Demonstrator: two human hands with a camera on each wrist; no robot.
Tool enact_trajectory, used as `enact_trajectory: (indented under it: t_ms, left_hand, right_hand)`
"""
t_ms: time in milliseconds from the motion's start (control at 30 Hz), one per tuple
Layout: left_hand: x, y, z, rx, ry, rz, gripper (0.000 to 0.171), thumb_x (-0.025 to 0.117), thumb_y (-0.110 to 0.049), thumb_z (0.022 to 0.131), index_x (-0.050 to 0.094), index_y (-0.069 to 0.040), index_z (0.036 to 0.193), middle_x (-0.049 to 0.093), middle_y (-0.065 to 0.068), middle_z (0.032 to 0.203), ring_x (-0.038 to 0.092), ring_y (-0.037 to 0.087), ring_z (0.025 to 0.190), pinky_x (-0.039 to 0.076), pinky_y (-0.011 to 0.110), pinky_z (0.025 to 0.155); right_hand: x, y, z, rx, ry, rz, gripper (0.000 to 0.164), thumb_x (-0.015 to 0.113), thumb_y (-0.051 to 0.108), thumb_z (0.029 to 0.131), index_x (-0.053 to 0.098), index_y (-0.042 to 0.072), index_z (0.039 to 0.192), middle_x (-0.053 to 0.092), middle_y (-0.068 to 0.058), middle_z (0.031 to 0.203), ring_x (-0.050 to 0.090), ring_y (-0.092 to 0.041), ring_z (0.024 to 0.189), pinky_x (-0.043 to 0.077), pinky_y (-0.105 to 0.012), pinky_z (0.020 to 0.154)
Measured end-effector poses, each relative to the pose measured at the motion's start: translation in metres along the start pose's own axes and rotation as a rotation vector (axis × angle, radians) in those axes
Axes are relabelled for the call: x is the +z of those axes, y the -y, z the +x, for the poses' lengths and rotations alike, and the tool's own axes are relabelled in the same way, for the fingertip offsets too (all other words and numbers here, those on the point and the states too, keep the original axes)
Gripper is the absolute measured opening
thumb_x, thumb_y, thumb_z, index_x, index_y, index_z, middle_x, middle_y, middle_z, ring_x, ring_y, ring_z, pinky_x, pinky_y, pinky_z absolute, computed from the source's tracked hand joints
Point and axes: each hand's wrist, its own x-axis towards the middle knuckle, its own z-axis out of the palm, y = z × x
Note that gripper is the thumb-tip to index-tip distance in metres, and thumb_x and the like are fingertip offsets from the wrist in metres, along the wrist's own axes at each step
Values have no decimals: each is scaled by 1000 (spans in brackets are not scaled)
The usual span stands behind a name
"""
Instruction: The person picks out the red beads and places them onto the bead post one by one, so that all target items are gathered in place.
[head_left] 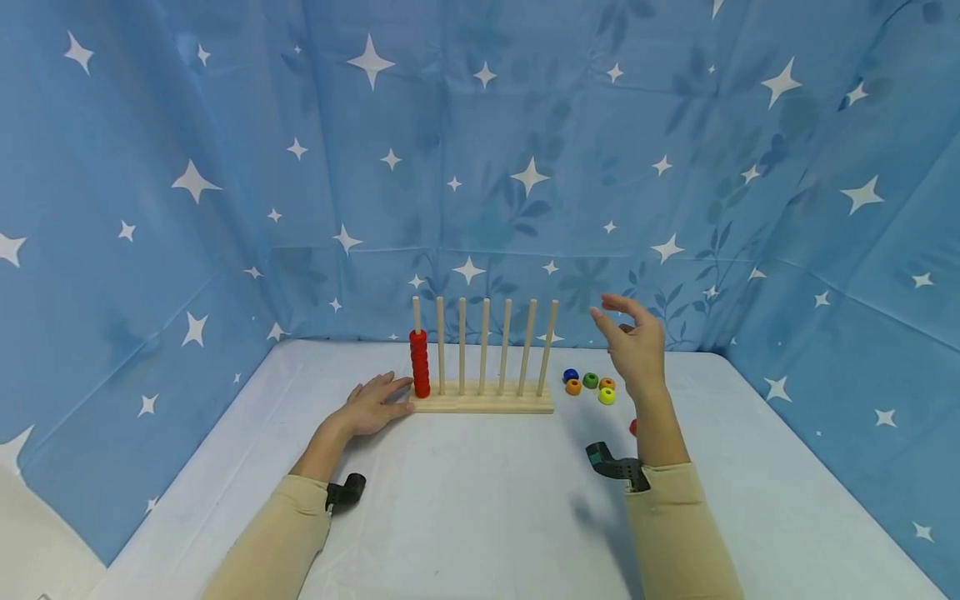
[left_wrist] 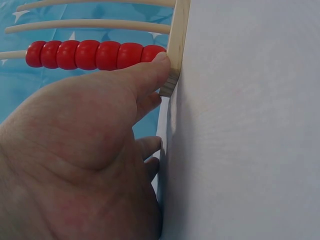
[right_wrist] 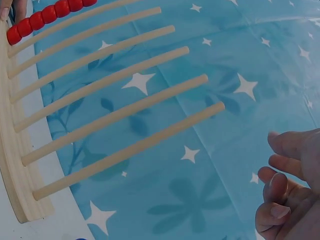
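A wooden peg rack (head_left: 483, 403) stands on the table with a row of upright pegs. Red beads (head_left: 420, 364) are stacked on its leftmost peg, whose tip shows bare above them; the other pegs carry none. My left hand (head_left: 372, 406) holds the left end of the rack's base, thumb in front beside the lowest bead and index finger behind, as the left wrist view shows. Raised in the air right of the rack is my right hand (head_left: 636, 346), thumb and fingers apart and loosely bent, with nothing between them.
Right of the rack lie loose beads: blue (head_left: 571, 376), green (head_left: 591, 381), yellow (head_left: 607, 397) and two orange (head_left: 573, 387). A red bead (head_left: 633, 427) is partly hidden by the right forearm. Behind the table (head_left: 480, 500) hangs a blue star-patterned curtain (head_left: 480, 167).
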Motion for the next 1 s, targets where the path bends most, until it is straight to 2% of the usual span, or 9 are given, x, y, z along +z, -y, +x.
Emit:
enact_trajectory:
  t_ms: [300,800,1000]
  left_hand:
    - [0,0,0,-2,-7,-3,64,58,-42,106,42,-13,160,23,25,171,12,48,159,2,69,125]
    - [2,4,1,-6,-6,-8,63,59,-42,105,43,-15,160,22,24,171,11,48,159,0,69,125]
    - [2,4,2,-4,-7,1,64,59,-42,105,42,-15,161,23,24,171,12,47,159,1,70,125]
  right_hand:
    - [-7,-5,2,37,-2,-4,51,67,47,101,65,17,141,65,-5,140,59,-19,79,53,-18,66]
    - [-19,-21,5,78,27,-6,49,67,45,101,65,16,141,65,-8,137,60,-14,78,50,-20,64]
    - [-25,-25,6,85,50,-86,47,66,42,102,66,14,140,66,-11,136,58,-20,83,51,-20,63]
